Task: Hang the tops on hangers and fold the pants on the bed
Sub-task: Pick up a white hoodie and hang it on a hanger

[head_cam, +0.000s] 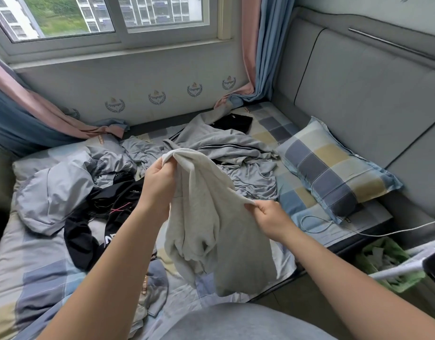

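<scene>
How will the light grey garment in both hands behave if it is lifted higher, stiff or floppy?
Probably floppy: the light grey garment sags in folds between the left hand and the right hand. Likely light: two edge grips carry it.

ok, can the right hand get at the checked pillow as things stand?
Probably, path-wise: nothing lies between the right hand and the checked pillow off to its right. But that hand pinches the pale grey garment, so it would have to let go first.
</scene>
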